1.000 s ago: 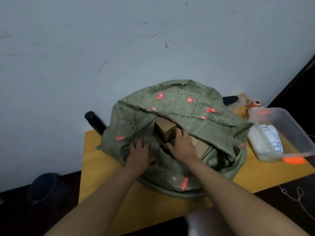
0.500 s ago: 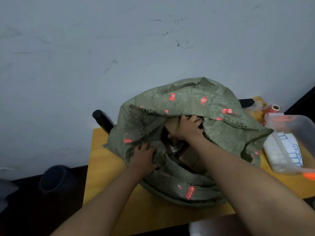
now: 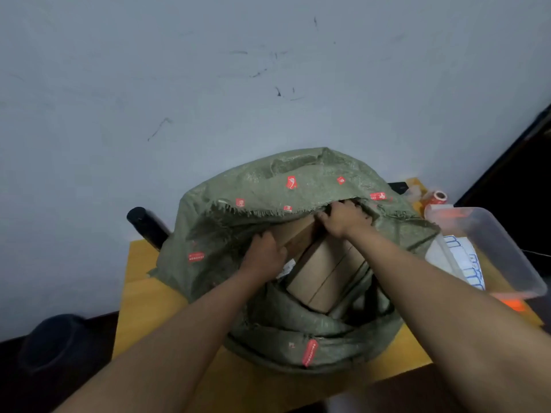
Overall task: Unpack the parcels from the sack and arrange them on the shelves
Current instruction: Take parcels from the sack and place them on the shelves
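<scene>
Reaching into sack (image 3: 268, 186) | both hands grip one box (image 3: 298, 234): left hand (image 3: 264, 254), right hand (image 3: 343, 217) | I fear the frayed rim snagging it.

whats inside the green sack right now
Inside the green sack brown cardboard parcels show, one upright and others beside it. Both hands, left hand and right hand, reach in. Anything deeper is covered by the fabric.
</scene>
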